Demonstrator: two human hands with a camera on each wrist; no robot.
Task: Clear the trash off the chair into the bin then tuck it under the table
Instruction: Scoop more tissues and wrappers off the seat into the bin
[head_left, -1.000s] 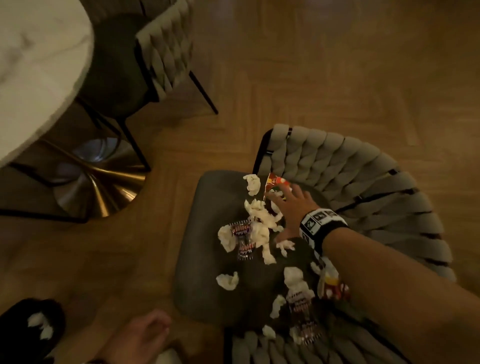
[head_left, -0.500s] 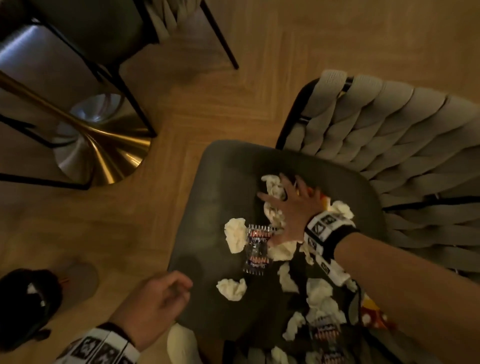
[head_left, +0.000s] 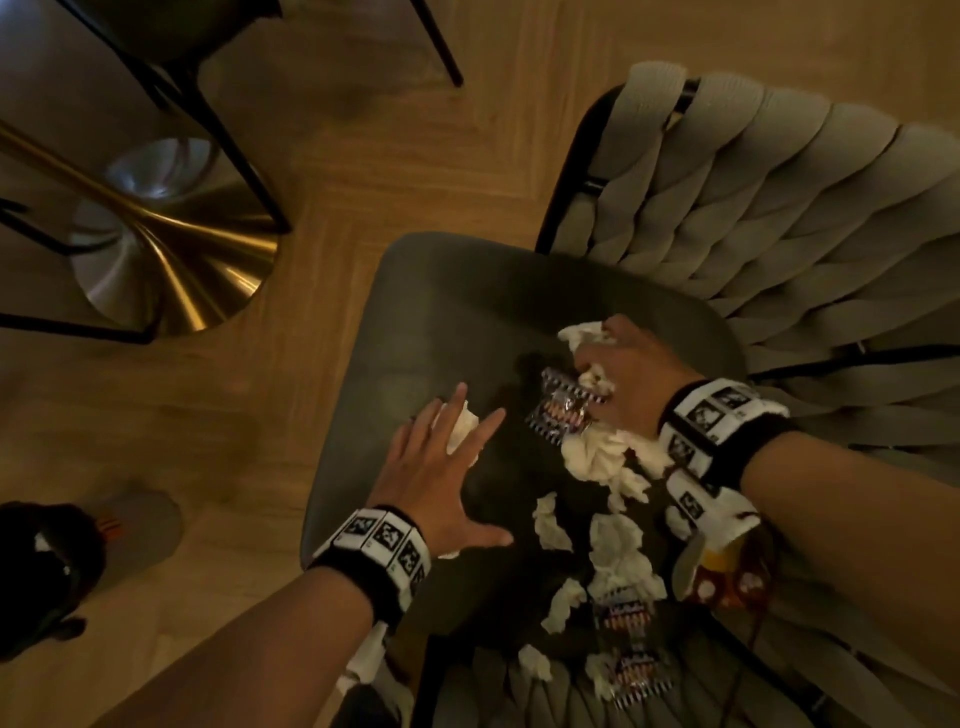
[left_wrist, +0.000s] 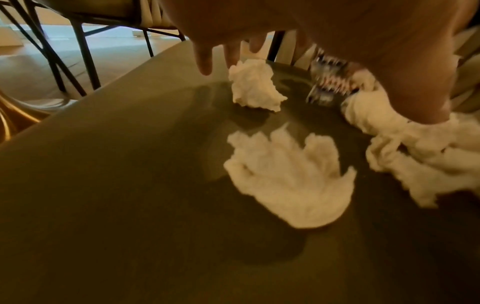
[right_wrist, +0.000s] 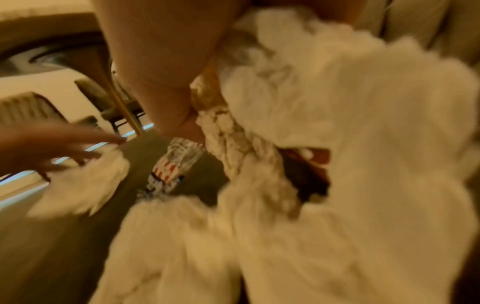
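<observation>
The chair has a dark grey seat (head_left: 415, 322) and a woven beige back (head_left: 753, 218). Crumpled white tissues (head_left: 613, 540), striped wrappers (head_left: 563, 410) and a red-yellow snack packet (head_left: 727, 582) litter the seat. My right hand (head_left: 623, 374) curls over a heap of tissues (right_wrist: 337, 123) at the seat's back, with one wrapper (right_wrist: 168, 168) beside its thumb. My left hand (head_left: 439, 457) lies spread and flat above a lone tissue (left_wrist: 253, 86), fingers (left_wrist: 205, 61) straight. Another tissue (left_wrist: 285, 181) lies under its palm. A black bin (head_left: 41, 571) with a white scrap inside stands at the lower left.
A gold table base (head_left: 171, 249) and another chair's black legs (head_left: 228, 150) stand on the wooden floor to the left. A grey slipper (head_left: 140, 530) lies beside the bin. Woven straps (head_left: 519, 691) at the bottom edge carry more tissues and wrappers.
My left hand rose from beside the seat and spread over a tissue on it. My right hand went from spread fingers to curled over gathered tissues. The view came closer to the seat.
</observation>
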